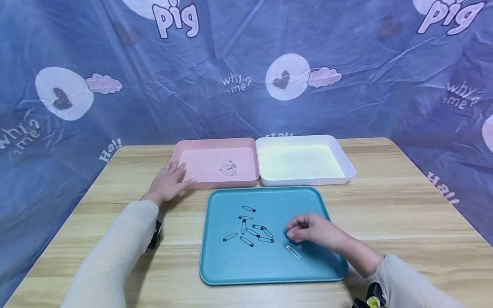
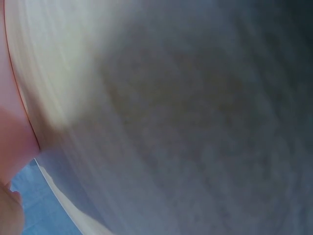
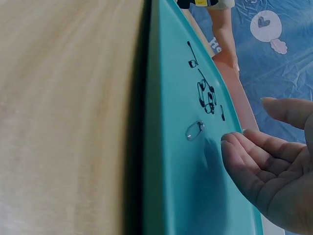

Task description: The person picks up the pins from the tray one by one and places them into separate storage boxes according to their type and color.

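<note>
My left hand [image 1: 166, 182] rests with spread fingers on the left rim of the pink tray [image 1: 215, 185]; only part of it [image 2: 10, 213] shows in the left wrist view. Over the right part of the teal tray [image 1: 231, 267] hovers my right hand [image 1: 313, 231], fingers loosely bent. The right wrist view shows its thumb and fingertips [image 3: 234, 139] apart, holding nothing. Just below this hand lies a silver safety pin [image 1: 293, 251]. Several black safety pins [image 1: 246, 241] are scattered left of it on the same tray.
Inside the pink tray lies a small heap of safety pins [image 1: 229, 168]. A white tray [image 1: 308, 181] stands against its right side, behind the teal tray. All three sit on a wooden table [image 1: 400, 205], with a blue printed cloth [image 1: 200, 107] hanging behind.
</note>
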{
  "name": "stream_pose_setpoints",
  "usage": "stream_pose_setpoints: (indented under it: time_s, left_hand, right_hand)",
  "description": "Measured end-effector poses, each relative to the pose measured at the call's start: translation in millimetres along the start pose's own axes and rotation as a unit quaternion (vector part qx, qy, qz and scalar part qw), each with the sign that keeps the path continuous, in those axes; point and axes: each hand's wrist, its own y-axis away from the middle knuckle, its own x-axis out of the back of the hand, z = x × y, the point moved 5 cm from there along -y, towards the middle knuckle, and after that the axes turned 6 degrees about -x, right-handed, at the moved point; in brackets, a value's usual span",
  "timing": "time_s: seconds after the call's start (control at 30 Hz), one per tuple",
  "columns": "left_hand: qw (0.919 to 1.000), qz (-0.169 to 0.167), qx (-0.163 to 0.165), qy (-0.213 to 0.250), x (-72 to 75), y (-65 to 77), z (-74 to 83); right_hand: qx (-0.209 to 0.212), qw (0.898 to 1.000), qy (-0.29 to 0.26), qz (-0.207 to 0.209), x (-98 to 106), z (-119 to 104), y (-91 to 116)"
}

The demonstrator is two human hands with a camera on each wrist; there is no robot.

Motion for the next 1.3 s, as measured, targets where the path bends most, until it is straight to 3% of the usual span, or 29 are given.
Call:
stream_pose_setpoints:
  time_s: [0.3,0.67,0.8,0.97,1.1,1.3]
  left_hand:
    - [1.0,0.002,-0.002,0.004,-0.4,0.8,-1.5]
    - [1.0,0.003,-0.001,0.007,-1.4,1.1,-1.7]
    - [1.0,0.005,0.0,0.007,-1.7,0.4,-2.1]
    - [1.0,0.009,-0.003,0.002,-1.6,-0.3,-2.3]
    - [0.9999,0.013,-0.005,0.003,-1.7,-0.6,-2.3]
    - [1.0,0.003,0.002,0.001,-2.6,-0.9,-1.3]
  right_hand:
    - [0.003,1.0,0.008,0.002,-3.7,2.9,6.1]
    - [0.012,0.994,0.106,0.04,-11.3,9.9,9.5]
    - [0.018,0.982,0.176,0.069,-15.8,7.7,11.1]
    - [0.027,0.959,0.26,0.108,-22.8,4.6,13.6]
    - [0.025,0.949,0.286,0.134,-26.2,2.9,14.1]
    - [0.026,0.941,0.302,0.149,-28.6,1.4,13.1]
